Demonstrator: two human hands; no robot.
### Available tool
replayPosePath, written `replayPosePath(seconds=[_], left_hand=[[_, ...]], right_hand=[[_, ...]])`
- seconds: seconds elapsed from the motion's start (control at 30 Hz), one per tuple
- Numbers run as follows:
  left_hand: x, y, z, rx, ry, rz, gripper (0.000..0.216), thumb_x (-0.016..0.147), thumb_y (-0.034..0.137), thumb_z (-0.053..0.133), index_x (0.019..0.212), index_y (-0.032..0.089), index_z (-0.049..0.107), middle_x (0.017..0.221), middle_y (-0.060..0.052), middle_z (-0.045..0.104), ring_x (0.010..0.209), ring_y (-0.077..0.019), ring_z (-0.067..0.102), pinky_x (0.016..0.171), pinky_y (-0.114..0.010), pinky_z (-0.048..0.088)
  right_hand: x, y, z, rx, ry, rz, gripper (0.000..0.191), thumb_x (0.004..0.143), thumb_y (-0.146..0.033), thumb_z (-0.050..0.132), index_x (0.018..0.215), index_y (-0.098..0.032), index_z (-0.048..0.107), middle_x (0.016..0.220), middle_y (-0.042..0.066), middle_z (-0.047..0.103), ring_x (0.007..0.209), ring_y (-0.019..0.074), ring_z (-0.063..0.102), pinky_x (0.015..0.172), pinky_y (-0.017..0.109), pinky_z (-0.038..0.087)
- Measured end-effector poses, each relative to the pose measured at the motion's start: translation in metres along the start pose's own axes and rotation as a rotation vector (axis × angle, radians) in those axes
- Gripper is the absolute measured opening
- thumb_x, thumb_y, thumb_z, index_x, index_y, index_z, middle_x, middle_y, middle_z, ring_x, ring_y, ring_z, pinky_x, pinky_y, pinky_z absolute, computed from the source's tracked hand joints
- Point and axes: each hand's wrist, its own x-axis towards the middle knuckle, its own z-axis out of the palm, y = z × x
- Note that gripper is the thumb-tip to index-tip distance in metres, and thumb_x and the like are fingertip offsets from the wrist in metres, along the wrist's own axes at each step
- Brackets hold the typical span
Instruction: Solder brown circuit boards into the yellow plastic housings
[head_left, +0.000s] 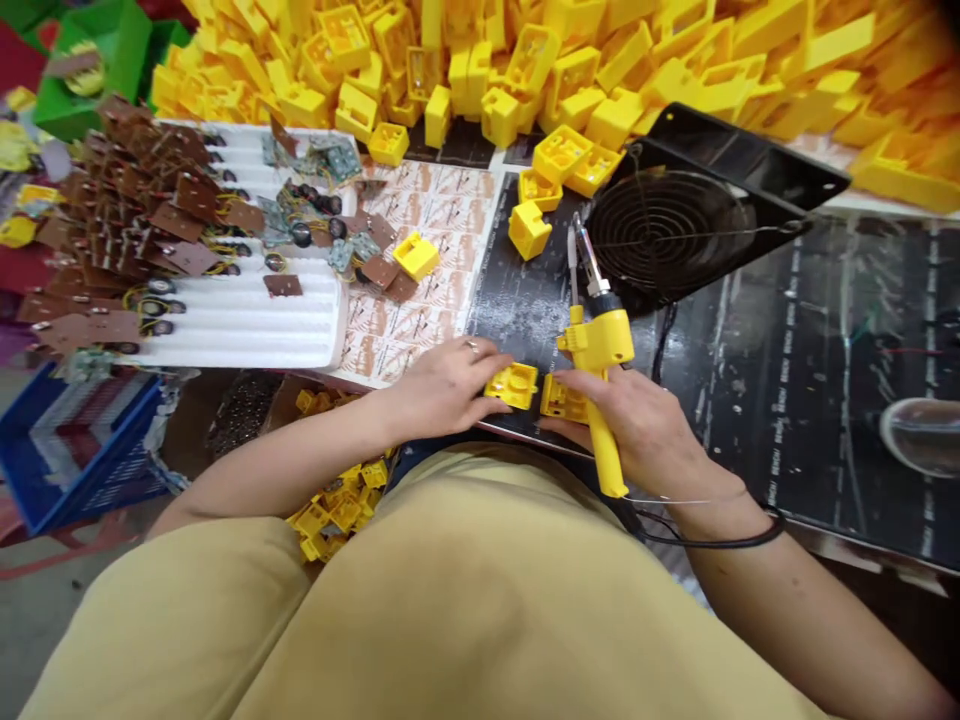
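My left hand [457,385] is closed on a small yellow plastic housing [512,385], thumb on the near side and fingers on the far side. The housing's hollow side faces up. A yellow soldering gun [609,340] rests in my right hand [645,415], its metal tip pointing away from me and its handle hanging toward my body. The thumb and fingers of that hand are also around a second yellow housing [564,400], partly hidden by the thumb and the gun. The two housings sit side by side at the table's front edge, a small gap between them.
A black fan [660,225] stands beyond the soldering gun. Yellow housings [465,75] are heaped along the back. Brown circuit boards with wires [135,200] lie on a white foam tray [262,320] at left. A blue crate [75,450] is lower left; a clear round lid [926,437] lies right.
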Motion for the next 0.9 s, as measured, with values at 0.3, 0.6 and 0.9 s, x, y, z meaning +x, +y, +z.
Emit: replayPosePath(seconds=[0.3,0.6,0.9], left_hand=[[0.056,-0.069,-0.052,0.32,-0.115,-0.642,0.059,0.095,0.044,0.058,0.144,0.011,0.054,0.14,-0.023,0.061,0.135,-0.0405,0.05,0.114,-0.057,0.035],[0.055,-0.042,-0.05,-0.444,-0.387,-0.456,0.03,0.098,0.03,0.04,0.105,0.02,0.067,0.097,-0.003,0.075,0.086,-0.0155,0.07,0.077,-0.026,0.053],[0.042,-0.037,-0.045,0.201,-0.186,-0.531,0.061,0.101,0.064,0.036,0.123,0.016,0.066,0.115,-0.017,0.073,0.109,-0.0352,0.069,0.094,-0.048,0.051]], right_hand=[[0.009,-0.004,0.011,0.026,0.032,-0.011,0.04,0.099,-0.041,0.061,0.132,-0.022,0.048,0.09,0.004,0.065,0.084,0.0228,0.066,0.078,0.038,0.056],[0.001,0.002,0.014,0.02,0.037,0.005,0.042,0.097,-0.028,0.065,0.135,-0.022,0.048,0.088,0.002,0.066,0.074,0.0179,0.064,0.068,0.03,0.054],[-0.003,0.004,0.019,0.001,0.025,-0.007,0.045,0.094,-0.032,0.07,0.132,-0.019,0.049,0.1,0.007,0.069,0.086,0.0212,0.068,0.075,0.034,0.054]])
